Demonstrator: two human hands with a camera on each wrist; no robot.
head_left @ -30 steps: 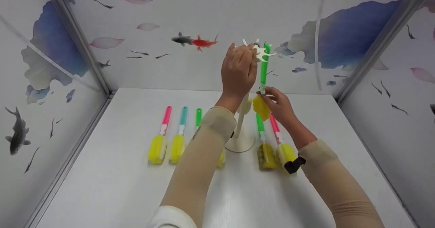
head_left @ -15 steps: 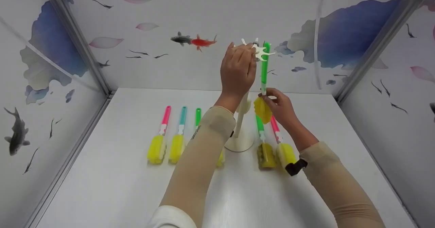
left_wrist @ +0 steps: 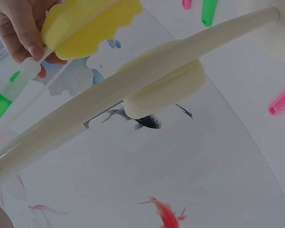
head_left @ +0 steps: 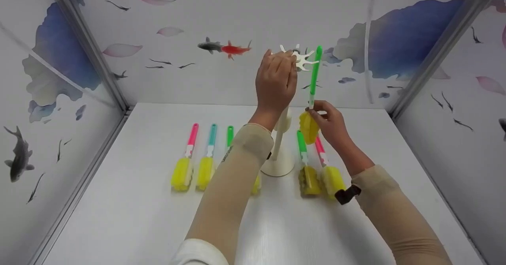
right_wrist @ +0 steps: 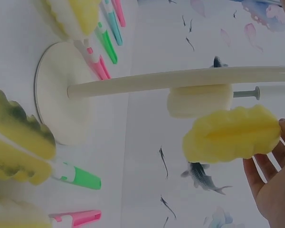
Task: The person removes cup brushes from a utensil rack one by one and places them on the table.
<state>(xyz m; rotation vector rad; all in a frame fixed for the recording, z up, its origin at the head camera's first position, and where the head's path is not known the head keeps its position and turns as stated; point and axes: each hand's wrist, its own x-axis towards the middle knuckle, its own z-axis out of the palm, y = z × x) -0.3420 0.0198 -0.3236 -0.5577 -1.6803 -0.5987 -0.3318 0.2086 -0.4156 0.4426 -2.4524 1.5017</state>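
My right hand [head_left: 332, 124] pinches a sponge bottle brush [head_left: 315, 75] at its neck, green handle up and slightly tilted, yellow sponge down. The handle's top stands at the outer tips of the white hook rack [head_left: 303, 61]. My left hand [head_left: 275, 79] grips the top of this rack, its fingertips partly hidden among the hooks. The rack tops a cream stand with a curved pole [left_wrist: 133, 78] and a round base [right_wrist: 61, 114]. Another sponge brush [right_wrist: 199, 100], cream with a pale handle, hangs behind the pole.
On the table left of the stand lie a pink brush [head_left: 182, 174], a blue brush [head_left: 205, 172] and a green brush [head_left: 230, 132], with a further sponge [head_left: 257, 184] partly behind my left arm. To the right lie another green brush [head_left: 310, 181] and pink brush [head_left: 333, 180]. Printed walls enclose the table.
My right hand has moved the green brush a little rightward, so its handle top has shifted from overlapping the hooks to their outer tips. The left hand stays on the rack.
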